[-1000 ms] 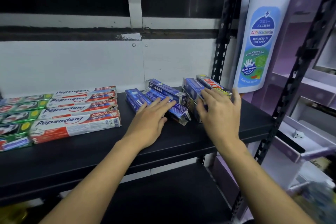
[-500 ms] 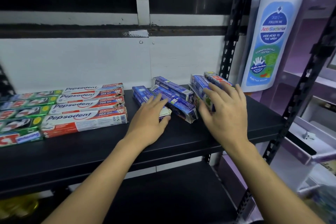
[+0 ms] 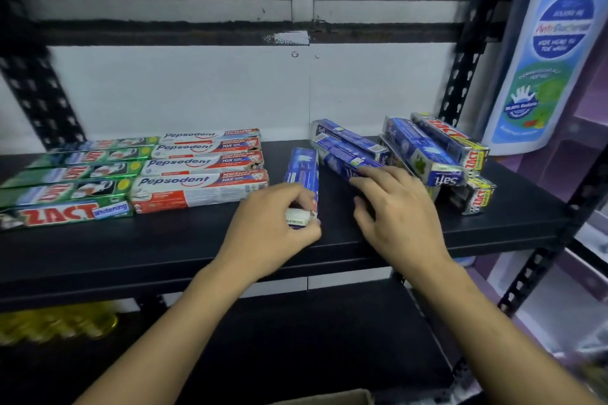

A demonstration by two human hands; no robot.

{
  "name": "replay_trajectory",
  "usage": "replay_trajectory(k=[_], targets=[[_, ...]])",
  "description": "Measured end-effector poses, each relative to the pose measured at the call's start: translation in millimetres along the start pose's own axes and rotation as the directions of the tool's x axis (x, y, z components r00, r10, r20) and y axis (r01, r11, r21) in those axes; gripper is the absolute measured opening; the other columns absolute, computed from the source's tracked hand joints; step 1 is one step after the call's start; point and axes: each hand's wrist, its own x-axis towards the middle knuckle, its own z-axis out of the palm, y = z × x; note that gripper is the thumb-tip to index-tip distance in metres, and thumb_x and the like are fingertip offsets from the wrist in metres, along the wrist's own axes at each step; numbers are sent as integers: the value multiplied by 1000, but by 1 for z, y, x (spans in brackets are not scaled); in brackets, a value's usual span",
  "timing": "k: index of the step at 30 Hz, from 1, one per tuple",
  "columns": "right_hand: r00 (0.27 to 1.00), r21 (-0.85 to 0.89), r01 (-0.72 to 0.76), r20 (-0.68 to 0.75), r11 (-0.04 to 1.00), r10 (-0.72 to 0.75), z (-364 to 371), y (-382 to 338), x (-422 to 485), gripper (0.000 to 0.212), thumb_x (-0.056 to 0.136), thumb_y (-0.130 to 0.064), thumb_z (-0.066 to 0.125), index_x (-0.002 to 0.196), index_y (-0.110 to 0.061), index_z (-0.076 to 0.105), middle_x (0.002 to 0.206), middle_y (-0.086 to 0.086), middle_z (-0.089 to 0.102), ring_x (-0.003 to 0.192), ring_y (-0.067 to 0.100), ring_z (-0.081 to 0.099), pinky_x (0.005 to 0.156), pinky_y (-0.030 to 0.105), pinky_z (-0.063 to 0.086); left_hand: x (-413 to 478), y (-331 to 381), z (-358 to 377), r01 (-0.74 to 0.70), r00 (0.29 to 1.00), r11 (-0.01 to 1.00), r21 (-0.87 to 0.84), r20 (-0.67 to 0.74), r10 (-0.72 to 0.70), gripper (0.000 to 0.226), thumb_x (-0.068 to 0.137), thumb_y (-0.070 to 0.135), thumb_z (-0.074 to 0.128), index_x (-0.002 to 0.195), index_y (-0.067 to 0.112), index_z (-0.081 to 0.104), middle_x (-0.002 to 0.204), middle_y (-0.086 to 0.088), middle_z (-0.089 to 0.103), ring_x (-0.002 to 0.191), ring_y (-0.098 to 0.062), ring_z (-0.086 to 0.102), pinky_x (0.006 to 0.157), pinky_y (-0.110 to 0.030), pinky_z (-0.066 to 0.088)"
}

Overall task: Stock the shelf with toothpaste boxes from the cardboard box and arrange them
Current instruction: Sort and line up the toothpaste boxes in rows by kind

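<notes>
Head view. Blue toothpaste box (image 3: pixel 301 171): on black shelf (image 3: pixel 98 250), just right of Pepsodent stack (image 3: pixel 197 174), near end pinched in curled fingers of left hand (image 3: pixel 279 223). Second blue box (image 3: pixel 345 161): farther right of that stack, under right hand (image 3: pixel 394 210) fingers; grasp unclear.
</notes>
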Motion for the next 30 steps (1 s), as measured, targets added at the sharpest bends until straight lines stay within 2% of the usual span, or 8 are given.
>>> replay_trajectory(k=[3, 6, 11, 14, 19, 22, 25, 30], targets=[[999, -16, -16, 34, 1000, 16, 2, -2, 3, 29, 80, -14, 70, 109, -13, 71, 120, 4, 68, 110, 30, 60, 89, 44, 48, -13, -7, -16, 13, 1000, 998, -62, 1, -13, 18, 69, 20, 70, 86, 27, 65, 106, 20, 68, 103, 0, 62, 87, -29, 50], [997, -47, 12, 81, 999, -8, 6, -11, 9, 33, 79, -19, 72, 112, -18, 70, 123, 0, 67, 114, 29, 58, 96, 45, 40, -20, -17, -22, 25, 997, 1000, 16, -73, -24, 25, 69, 30, 71, 93, 25, 68, 118, 18, 61, 109, -1, 57, 93, -26, 46], [954, 4, 34, 299, 999, -34, 11, -18, 24, 53, 79, -33, 74, 130, -23, 60, 136, -1, 58, 126, 27, 50, 104, 45, 35, -22, -21, -31, 65, 991, 998, 21, -121, -62, 25, 74, 26, 83, 97, 28, 72, 109, 11, 61, 100, -1, 57, 89, -23, 45], [926, 77, 56, 369, 995, -81, 9, -16, 29, 62, 81, -45, 72, 137, -27, 53, 146, -2, 49, 134, 25, 42, 107, 46, 33, -25, -21, -52, 164, 986, 973, -163, -9, -168, 19, 81, 27, 80, 97, 32, 71, 108, 14, 67, 100, 2, 63, 78, -18, 52], [929, 271, 83, 327, 959, -173, 4, -12, 31, 58, 82, -54, 65, 134, -30, 54, 138, -8, 54, 128, 18, 46, 104, 42, 34, -32, -28, -74, 409, 909, 728, -550, 177, -377, 20, 85, 34, 66, 100, 22, 72, 102, 3, 74, 99, -16, 71, 76, -36, 55], [918, 351, 98, 330, 931, -220, 3, -9, 33, 48, 88, -52, 60, 131, -30, 57, 126, -6, 57, 116, 20, 54, 96, 47, 42, -34, -28, -69, 391, 915, 789, -474, 111, -387, 16, 97, 29, 58, 100, 22, 71, 100, 5, 75, 94, -13, 71, 82, -39, 53], [921, 350, 57, 344, 935, -185, -4, -5, 39, 42, 89, -54, 55, 126, -36, 61, 118, -10, 61, 111, 18, 53, 91, 41, 35, -35, -28, -68, 279, 957, 929, -242, -17, -291, 23, 98, 41, 53, 105, 28, 70, 99, 16, 73, 93, 0, 67, 78, -32, 55], [866, 394, -64, 479, 917, -146, -9, 3, 49, 39, 93, -53, 52, 127, -36, 59, 107, -20, 65, 102, 9, 58, 95, 44, 45, -37, -33, -73, 205, 979, 969, -138, 42, -201, 53, 69, 62, 71, 115, 36, 63, 111, 23, 66, 105, 5, 59, 79, -21, 53]])
